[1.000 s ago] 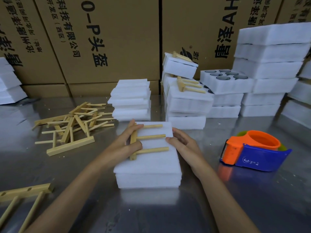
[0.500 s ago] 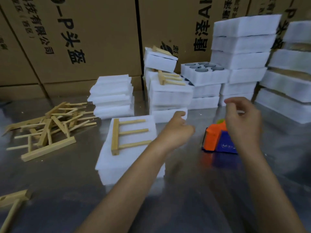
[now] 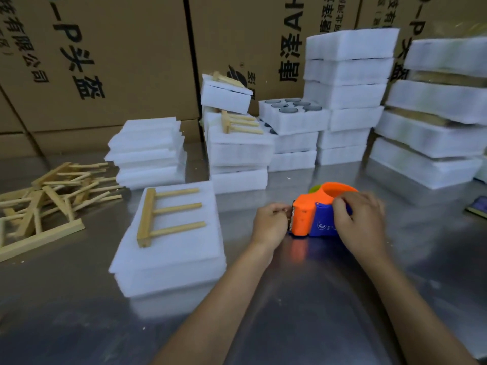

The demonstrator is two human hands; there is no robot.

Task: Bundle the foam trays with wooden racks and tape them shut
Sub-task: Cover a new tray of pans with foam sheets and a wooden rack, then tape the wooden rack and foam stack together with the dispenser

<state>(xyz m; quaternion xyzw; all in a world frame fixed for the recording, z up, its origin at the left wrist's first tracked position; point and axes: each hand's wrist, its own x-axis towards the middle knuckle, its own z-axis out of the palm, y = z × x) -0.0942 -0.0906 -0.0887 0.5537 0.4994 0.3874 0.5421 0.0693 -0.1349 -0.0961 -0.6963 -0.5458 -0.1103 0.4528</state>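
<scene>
The right hand (image 3: 359, 222) grips the tape dispenser (image 3: 315, 213) while the left hand (image 3: 270, 223) pinches at its toothed edge, both having left the foam trays (image 3: 168, 248) with 1 wooden rack (image 3: 168, 213) beside open table (image 3: 329, 299).

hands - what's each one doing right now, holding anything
Left hand: fingers curled at the toothed front of the tape dispenser, apparently pinching the tape end.
Right hand: gripping the dispenser's blue body.

Tape dispenser (image 3: 313, 219) orange and blue (white logo); foam trays (image 3: 168, 248) white; wooden rack (image 3: 160, 216) tan.
</scene>
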